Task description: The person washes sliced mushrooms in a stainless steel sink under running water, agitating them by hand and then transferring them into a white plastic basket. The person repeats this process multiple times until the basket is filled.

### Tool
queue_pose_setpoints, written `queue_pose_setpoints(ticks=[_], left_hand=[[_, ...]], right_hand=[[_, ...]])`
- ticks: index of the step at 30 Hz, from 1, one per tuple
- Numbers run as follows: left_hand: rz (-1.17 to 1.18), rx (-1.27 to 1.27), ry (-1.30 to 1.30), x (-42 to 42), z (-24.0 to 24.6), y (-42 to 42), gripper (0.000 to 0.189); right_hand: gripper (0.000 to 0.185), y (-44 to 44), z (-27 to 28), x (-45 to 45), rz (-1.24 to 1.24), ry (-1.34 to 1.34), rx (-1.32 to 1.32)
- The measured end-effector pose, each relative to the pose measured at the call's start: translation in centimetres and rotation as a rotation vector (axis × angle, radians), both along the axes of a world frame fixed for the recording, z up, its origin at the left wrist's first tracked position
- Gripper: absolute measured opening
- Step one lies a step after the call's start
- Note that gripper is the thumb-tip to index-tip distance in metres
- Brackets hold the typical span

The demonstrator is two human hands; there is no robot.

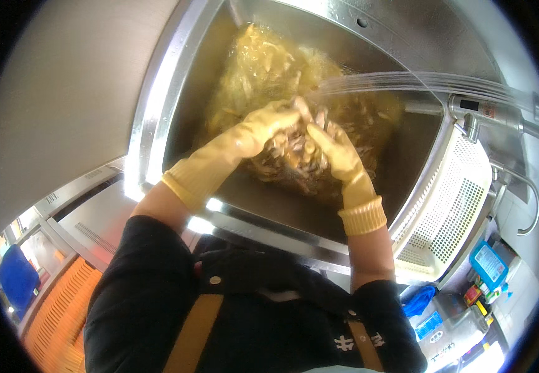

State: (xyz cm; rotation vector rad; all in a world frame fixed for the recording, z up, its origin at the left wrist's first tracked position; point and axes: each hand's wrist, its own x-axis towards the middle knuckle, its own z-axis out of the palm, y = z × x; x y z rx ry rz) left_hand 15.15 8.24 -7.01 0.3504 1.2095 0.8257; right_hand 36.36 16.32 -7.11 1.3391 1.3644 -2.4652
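Observation:
A deep stainless steel sink (306, 219) lies before me, holding cloudy yellowish water. In it is a heap of small pale and brown food pieces (292, 172), whose exact kind I cannot tell. My left hand (269, 123), in a long yellow rubber glove, is curled over the heap's top with a pinkish piece at its fingertips. Facing it from the other side is my right hand (337, 149), gloved alike. Between them the two hands clasp a cluster of pieces; some fingers are hidden. Streams of water (386, 83) arc in from the right, landing just beyond my hands.
On the sink's right rim leans a cream perforated plastic basket (451, 224), below a metal tap fitting (484, 109). Farther right are a curved faucet (537, 200), a blue-labelled bottle (488, 265) and a clear container (456, 326). An orange slatted crate (61, 317) stands lower left.

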Motion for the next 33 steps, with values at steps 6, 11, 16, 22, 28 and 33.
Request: queue_pose_setpoints(ticks=[6,11,16,22,28,33], left_hand=[[-0.49,0.055,0.821,-4.2,2.0,0.4,0.06],[0.165,-0.142,0.929,-10.1,-2.9,4.5,0.079],[0.094,-0.225,0.85,-10.2,-5.1,10.3,0.095],[-0.337,-0.171,1.152,-2.9,-9.1,13.0,0.083],[-0.162,-0.051,0.639,-0.4,-9.1,9.5,0.07],[0.264,-0.194,-0.025,-1.6,-6.9,4.0,0.043]], right_hand=[[0.041,2.5,0.0,4.9,0.187,-0.218,0.691],[0.084,6.7,-3.5,7.9,-0.705,-0.562,0.488],[0.099,8.4,-7.8,6.1,-0.571,-0.505,0.381],[0.09,10.9,-12.1,-0.7,-0.067,-0.468,0.719],[0.076,8.1,-10.2,-5.6,0.003,-0.272,0.281],[0.056,3.0,-4.9,-3.3,-0.306,0.082,-0.08]])
